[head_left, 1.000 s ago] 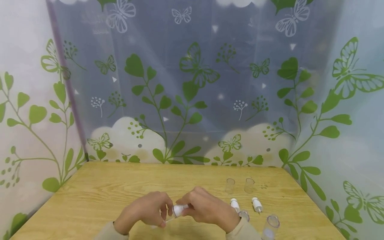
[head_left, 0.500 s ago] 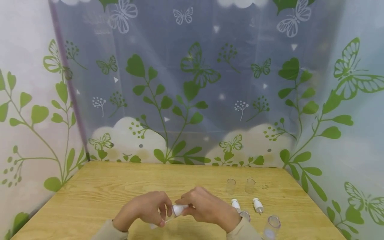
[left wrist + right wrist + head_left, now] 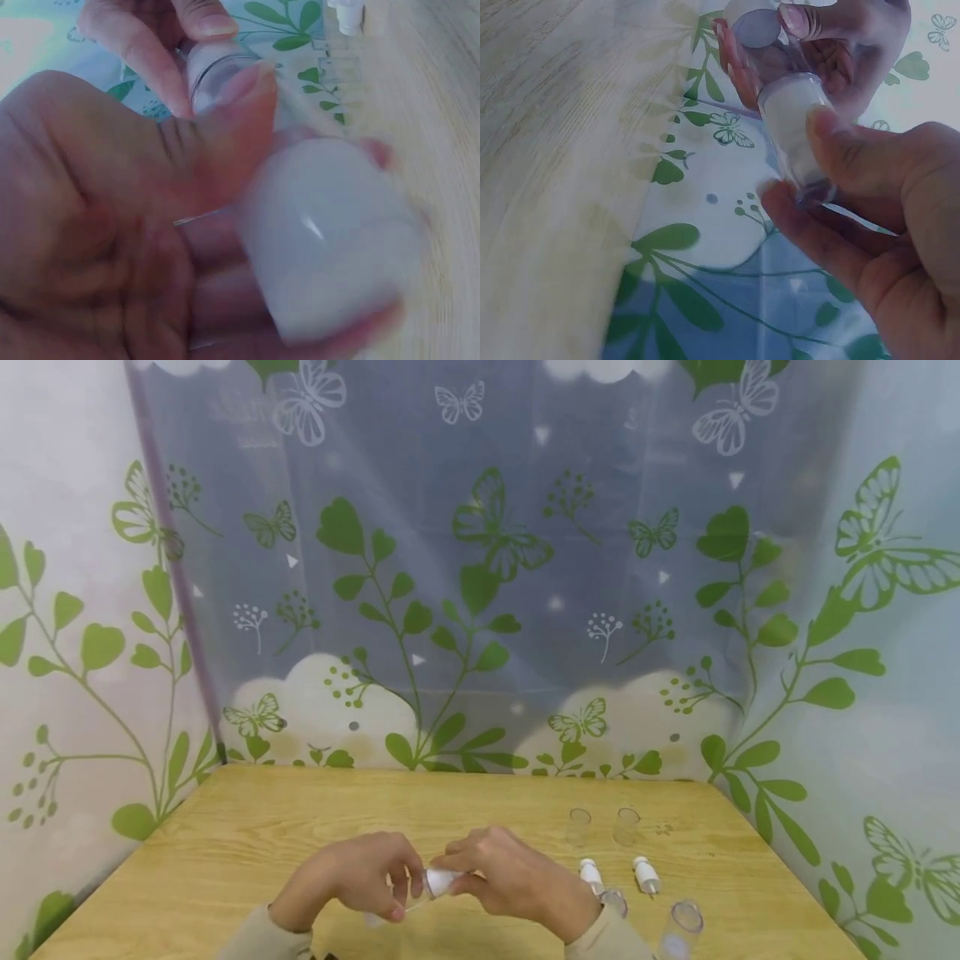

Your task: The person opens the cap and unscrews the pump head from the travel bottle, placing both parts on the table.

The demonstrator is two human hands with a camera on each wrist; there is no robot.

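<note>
Between my hands, over the front of the table, is a slender clear bottle with a white disc inside one end. Attached in line with it is a white pump head under a clear cap. My left hand holds the bottle's far end between thumb and fingers; a blurred white rounded end shows large in the left wrist view. My right hand pinches the capped pump head between thumb and fingers. In the head view the assembly slants down to the left, partly covered by fingers.
Right of my hands on the wooden table stand two clear caps, with two white pump heads nearer. A clear bottle stands at the front right; another is partly behind my right wrist. Patterned sheets enclose the table.
My left hand has shifted slightly left and up, with the bottle and white pump head moving left too. My right hand stays nearly in place, still gripping.
</note>
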